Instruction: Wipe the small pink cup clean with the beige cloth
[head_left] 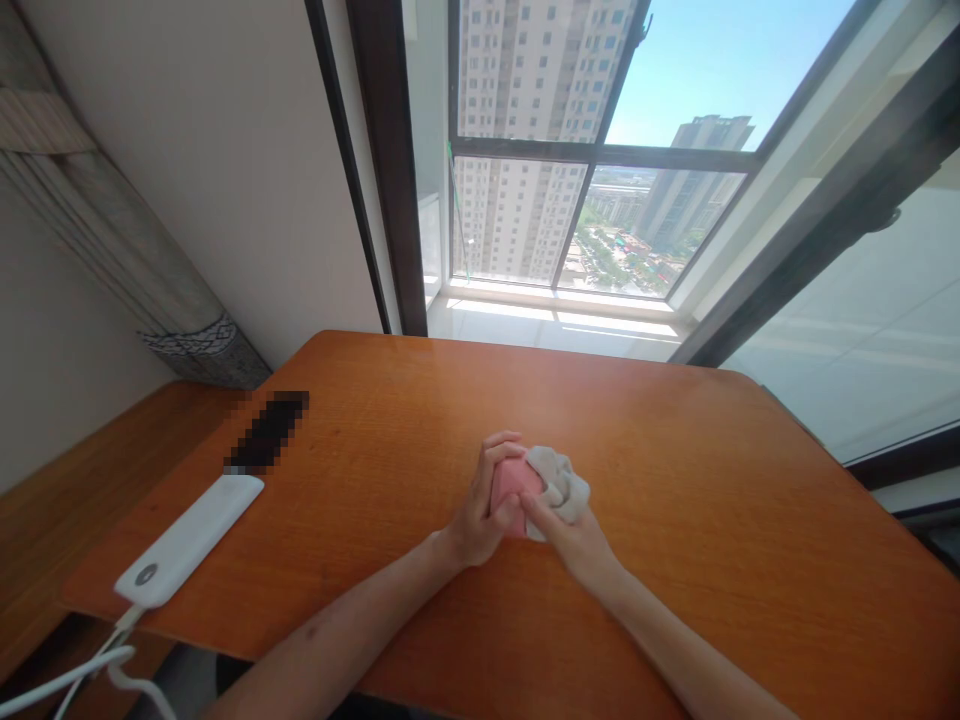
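Both hands meet over the middle of the wooden table (675, 520). My left hand (480, 505) is curled round a small pink fabric piece (512, 483), fingers wrapped over its top. My right hand (574, 535) pinches the same bundle from the right, where a bunched white-grey cloth (561, 482), perhaps a sock, sticks out above the fingers. The pink and white parts are pressed together between the hands, just above the table top.
A white power bank (187, 540) lies at the table's left edge, with white cables (90, 670) hanging off it. A blurred dark object (270, 430) lies beyond it. A lower wooden surface (67, 500) stands left. Large windows (600, 150) rise behind.
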